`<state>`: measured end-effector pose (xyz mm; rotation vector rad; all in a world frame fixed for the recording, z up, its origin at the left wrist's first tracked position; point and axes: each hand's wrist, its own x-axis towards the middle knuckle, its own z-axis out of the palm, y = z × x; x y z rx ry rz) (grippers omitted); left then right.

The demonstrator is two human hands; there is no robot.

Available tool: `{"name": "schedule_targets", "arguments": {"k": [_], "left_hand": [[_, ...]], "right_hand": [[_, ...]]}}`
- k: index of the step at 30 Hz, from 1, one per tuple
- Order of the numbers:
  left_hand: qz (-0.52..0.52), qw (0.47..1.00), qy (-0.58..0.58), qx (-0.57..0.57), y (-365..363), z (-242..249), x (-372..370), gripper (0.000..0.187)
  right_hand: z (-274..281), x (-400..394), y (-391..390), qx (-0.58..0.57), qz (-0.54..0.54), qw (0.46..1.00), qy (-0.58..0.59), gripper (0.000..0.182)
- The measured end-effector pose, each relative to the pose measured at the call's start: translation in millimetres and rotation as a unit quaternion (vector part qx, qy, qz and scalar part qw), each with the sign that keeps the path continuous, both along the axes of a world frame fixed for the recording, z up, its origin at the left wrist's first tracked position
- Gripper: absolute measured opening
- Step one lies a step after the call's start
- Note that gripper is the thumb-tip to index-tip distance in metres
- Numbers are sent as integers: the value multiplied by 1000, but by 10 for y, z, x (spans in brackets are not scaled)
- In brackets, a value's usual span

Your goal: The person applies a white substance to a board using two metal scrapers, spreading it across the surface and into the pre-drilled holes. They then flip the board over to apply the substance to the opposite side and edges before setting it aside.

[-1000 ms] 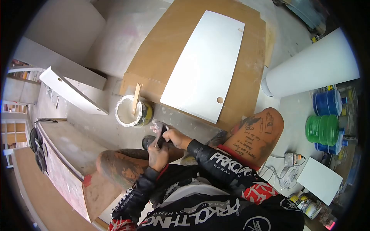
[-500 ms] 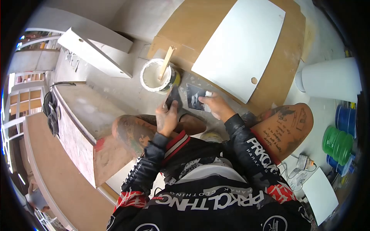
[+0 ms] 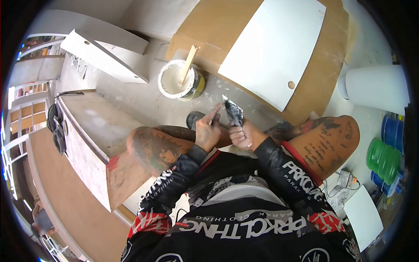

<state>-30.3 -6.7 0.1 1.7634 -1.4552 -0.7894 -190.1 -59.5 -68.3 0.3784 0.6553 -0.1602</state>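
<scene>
My right hand [image 3: 244,134] is closed round the lower end of a dark putty blade [image 3: 233,112], which is smeared with white and tilted upward. Just to its left, my left hand [image 3: 208,131] pinches a thin dark blade [image 3: 216,112], seen nearly edge-on, close to the other one. Beyond my hands stands an open bucket of white paste [image 3: 173,80] with a wooden stick [image 3: 189,64] leaning in it. A white panel [image 3: 275,50] with a small round hole lies on brown cardboard [image 3: 321,70] ahead to the right.
White boards [image 3: 102,56] stand at the upper left. A wooden box [image 3: 94,131] is beside my left knee. At the right are a white container [image 3: 375,87], a green bottle [image 3: 383,157], cables and a small white board [image 3: 363,216]. Another person [image 3: 42,218] is at the far lower left.
My hands have come closer together. The right hand's blade has turned from lying nearly flat to upright, and the left hand's blade now shows edge-on.
</scene>
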Motion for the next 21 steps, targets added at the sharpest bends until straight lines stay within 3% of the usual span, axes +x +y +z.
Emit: {"name": "schedule_targets", "arguments": {"k": [1,2,3,4,5,7,8,9,11,14,15,17,19,21], "left_hand": [[22,996,-3,91,-25,-112,91,41],[165,962,182,118,-41,-341,146,32],[299,875,356,137,-119,-305,131,24],[367,836,376,160,-147,-189,164,22],[365,837,373,164,-130,-157,183,22],[201,965,152,68,-71,-113,210,27],[142,985,101,1,14,-164,219,36],[62,996,47,-34,-5,167,64,41],[-58,995,-2,-84,83,163,-76,49],[-29,999,-15,-21,59,106,-229,55],[18,993,-49,103,-26,96,-143,52],[120,979,-66,154,-162,-308,229,46],[218,957,182,59,-211,-354,287,43],[230,951,199,60,-123,-256,288,42]], "right_hand": [[120,-19,-14,41,-2,998,39,34],[236,-41,-62,-91,43,984,146,32],[284,-52,-56,-88,43,985,144,32],[307,-72,-57,-90,41,981,165,31],[323,-107,-49,-89,38,977,189,31],[322,-111,-103,-51,19,982,180,35],[290,-72,-114,-14,-9,987,161,37],[241,-47,-165,18,-39,989,143,39],[91,66,-161,30,-27,993,111,41],[95,293,-8,-43,14,991,128,40],[112,264,33,-41,16,991,126,40],[129,174,95,-42,104,991,79,42],[217,156,101,-36,105,990,87,39],[229,205,15,-75,-9,967,242,22]]}}
